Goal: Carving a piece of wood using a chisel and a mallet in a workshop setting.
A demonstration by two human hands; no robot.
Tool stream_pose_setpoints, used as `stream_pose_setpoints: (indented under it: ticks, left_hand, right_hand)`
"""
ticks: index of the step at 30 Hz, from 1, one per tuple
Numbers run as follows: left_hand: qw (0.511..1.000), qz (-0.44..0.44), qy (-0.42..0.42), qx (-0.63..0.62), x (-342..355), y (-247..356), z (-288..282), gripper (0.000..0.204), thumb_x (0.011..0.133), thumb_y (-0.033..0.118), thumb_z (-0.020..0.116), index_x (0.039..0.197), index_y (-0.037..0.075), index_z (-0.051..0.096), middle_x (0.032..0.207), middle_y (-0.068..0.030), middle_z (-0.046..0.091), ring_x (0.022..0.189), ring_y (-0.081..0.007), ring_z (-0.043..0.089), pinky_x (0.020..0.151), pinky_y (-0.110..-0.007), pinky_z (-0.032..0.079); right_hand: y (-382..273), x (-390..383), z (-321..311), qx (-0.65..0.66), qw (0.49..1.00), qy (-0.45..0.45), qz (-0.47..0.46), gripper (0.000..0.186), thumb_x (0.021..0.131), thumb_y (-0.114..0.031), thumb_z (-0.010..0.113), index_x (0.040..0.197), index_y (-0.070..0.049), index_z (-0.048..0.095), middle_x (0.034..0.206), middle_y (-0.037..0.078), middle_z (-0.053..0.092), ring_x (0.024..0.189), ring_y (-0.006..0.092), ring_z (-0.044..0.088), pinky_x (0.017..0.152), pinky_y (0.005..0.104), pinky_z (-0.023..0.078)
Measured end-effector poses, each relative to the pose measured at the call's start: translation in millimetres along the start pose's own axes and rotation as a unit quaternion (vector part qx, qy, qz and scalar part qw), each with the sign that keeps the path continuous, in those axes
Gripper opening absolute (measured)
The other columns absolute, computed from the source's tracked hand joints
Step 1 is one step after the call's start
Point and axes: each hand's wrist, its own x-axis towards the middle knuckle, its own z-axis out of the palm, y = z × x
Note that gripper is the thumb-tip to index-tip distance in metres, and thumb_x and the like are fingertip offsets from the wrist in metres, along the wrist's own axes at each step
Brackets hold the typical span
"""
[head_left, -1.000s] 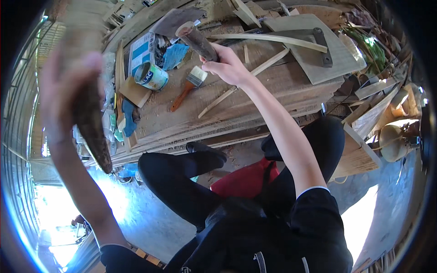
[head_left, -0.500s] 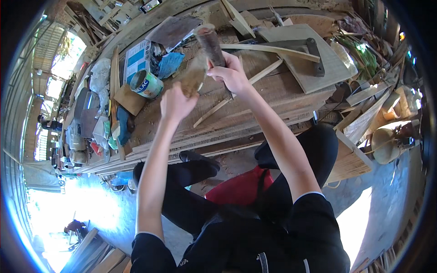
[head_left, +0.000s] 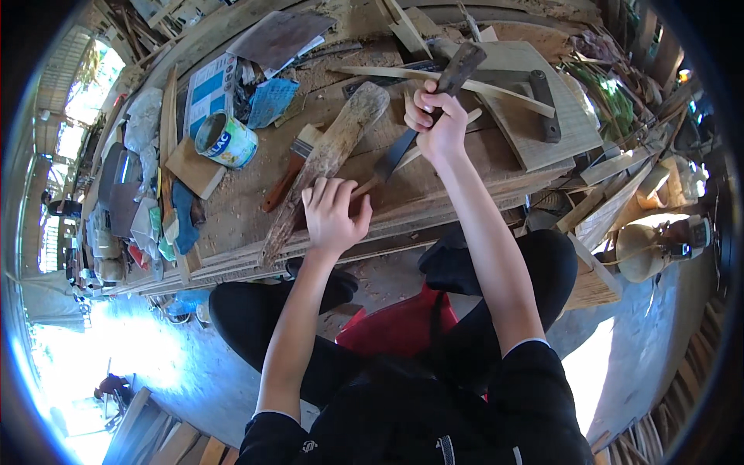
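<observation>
My right hand (head_left: pixel 442 128) is closed around a chisel (head_left: pixel 399 149). Its dark handle sticks up past the fist to the upper right, and its flat blade points down left over the planks. Fingers spread and bent, my left hand (head_left: pixel 333 213) hovers at or touches the lower part of a rough wooden club (head_left: pixel 341 143); I cannot tell which. That club lies slantwise on the wood. Beside it is a paintbrush (head_left: pixel 293 167) with a red-brown handle and pale bristles, partly covered by the club. A thin wood strip (head_left: pixel 469 118) passes beneath the chisel.
A printed tin can (head_left: pixel 226 141) stands on the left, near a square wood block (head_left: pixel 194 167) and blue crumpled paper (head_left: pixel 273 102). At the right lie a broad board (head_left: pixel 527 128), a dark metal square (head_left: pixel 549 101) and a curved strip (head_left: pixel 418 73). A red stool (head_left: pixel 395 322) shows between my legs.
My left hand, earlier blurred and closed around something brown, has moved nearer me and opened. My right hand has shifted right with the chisel. Club and brush now show lying on the planks.
</observation>
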Motion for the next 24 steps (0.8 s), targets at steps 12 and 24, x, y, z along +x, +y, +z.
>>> stream_pose_setpoints:
  ticks: [12, 24]
  left_hand:
    - [0.998, -0.047, -0.036, -0.021, -0.3, 2.7, 3.4, 0.015, 0.074, 0.015, 0.067, 0.087, 0.008, 0.063, 0.087, -0.0045, 0.058, 0.082, -0.0237, 0.054, 0.071, -0.037, 0.035]
    - [0.993, -0.06, 0.003, -0.1, 5.1, 12.4, 26.9, 0.009, 0.075, 0.006, 0.068, 0.084, 0.006, 0.066, 0.085, -0.0044, 0.057, 0.079, -0.0253, 0.056, 0.067, -0.037, 0.046]
  right_hand:
    - [-62.2, 4.5, 10.7, 0.037, 0.999, -0.01, 0.007, 0.008, 0.075, -0.009, 0.053, 0.081, -0.012, 0.049, 0.062, -0.004, 0.035, 0.047, 0.0067, 0.026, 0.044, 0.0223, 0.019]
    - [-55.8, -3.9, 30.2, 0.006, 0.999, -0.043, 0.028, 0.01, 0.075, -0.007, 0.05, 0.083, -0.013, 0.046, 0.062, -0.003, 0.034, 0.048, 0.0079, 0.026, 0.045, 0.0239, 0.02]
